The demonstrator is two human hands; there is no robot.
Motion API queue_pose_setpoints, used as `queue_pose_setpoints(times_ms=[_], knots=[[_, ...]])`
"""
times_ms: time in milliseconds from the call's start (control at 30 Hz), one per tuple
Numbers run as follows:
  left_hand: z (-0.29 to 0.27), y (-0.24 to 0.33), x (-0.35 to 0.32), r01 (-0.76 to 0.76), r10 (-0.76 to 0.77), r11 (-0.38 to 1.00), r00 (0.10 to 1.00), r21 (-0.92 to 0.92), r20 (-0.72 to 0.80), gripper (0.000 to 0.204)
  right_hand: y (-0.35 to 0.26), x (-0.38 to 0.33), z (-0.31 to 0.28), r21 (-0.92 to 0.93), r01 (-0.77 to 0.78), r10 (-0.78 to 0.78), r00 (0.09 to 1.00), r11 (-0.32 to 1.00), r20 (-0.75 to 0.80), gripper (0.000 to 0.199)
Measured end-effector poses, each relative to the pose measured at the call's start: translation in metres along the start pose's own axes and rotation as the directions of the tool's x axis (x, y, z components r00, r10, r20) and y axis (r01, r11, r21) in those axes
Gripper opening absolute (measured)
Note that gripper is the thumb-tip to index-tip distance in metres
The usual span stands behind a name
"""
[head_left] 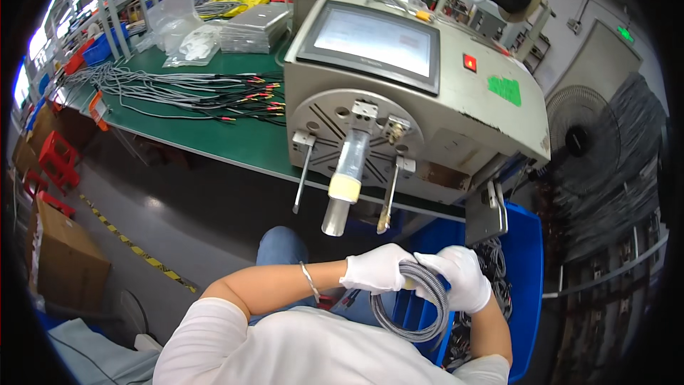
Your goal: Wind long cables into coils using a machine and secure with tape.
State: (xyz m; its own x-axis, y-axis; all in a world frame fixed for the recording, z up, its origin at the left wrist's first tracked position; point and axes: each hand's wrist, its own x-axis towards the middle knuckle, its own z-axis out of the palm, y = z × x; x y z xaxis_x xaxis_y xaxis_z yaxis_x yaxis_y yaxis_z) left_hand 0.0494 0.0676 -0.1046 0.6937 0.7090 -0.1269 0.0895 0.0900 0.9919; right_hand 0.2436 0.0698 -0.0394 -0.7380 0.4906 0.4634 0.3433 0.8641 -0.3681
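Note:
A coil of grey cable [434, 324] hangs in front of my body, gripped at its top by both white-gloved hands. My left hand [380, 269] closes on the coil's upper left side. My right hand [462, 278] wraps the upper right side, close beside the left. Some fingertips are hidden behind the loops. Ahead of the hands stands a beige winding machine [442, 107] with a slotted round plate [324, 115]. A metal spindle [338, 215] with a band of yellow tape [345, 187] sticks out of the plate, and thinner rods flank it.
Grey cables with red and yellow ends [214, 89] lie on the green bench [178, 132] at left. Under my right arm sits a blue bin [524, 299] holding cable coils. A fan [576, 139] stands at right. Cardboard box [71, 249] and red stools [58, 160] occupy the left floor.

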Motion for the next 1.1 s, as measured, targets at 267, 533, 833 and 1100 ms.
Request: queue_pose_setpoints(times_ms=[267,533,833,1100], knots=[[0.024,0.040,0.039,0.097,-0.082,0.994,0.974,-0.059,0.210,0.022,0.028,-0.015,-0.012,-0.299,0.136,-0.158,0.986,0.945,-0.049,0.020],[0.027,0.051,0.085,-0.163,0.241,0.945,0.934,-0.284,0.265,0.049,0.010,-0.042,-0.048,0.592,-0.097,0.539,0.551,0.800,-0.637,0.022],[0.052,0.031,0.102,-0.756,0.862,0.426,0.505,0.497,0.030,0.040,0.019,-0.083,0.006,0.699,-0.192,0.723,0.247,0.689,-0.645,0.030],[0.042,0.043,0.105,-0.643,0.875,0.166,0.446,0.748,0.190,0.022,0.017,-0.077,-0.003,0.686,-0.286,0.743,0.244,0.669,-0.623,0.029]])
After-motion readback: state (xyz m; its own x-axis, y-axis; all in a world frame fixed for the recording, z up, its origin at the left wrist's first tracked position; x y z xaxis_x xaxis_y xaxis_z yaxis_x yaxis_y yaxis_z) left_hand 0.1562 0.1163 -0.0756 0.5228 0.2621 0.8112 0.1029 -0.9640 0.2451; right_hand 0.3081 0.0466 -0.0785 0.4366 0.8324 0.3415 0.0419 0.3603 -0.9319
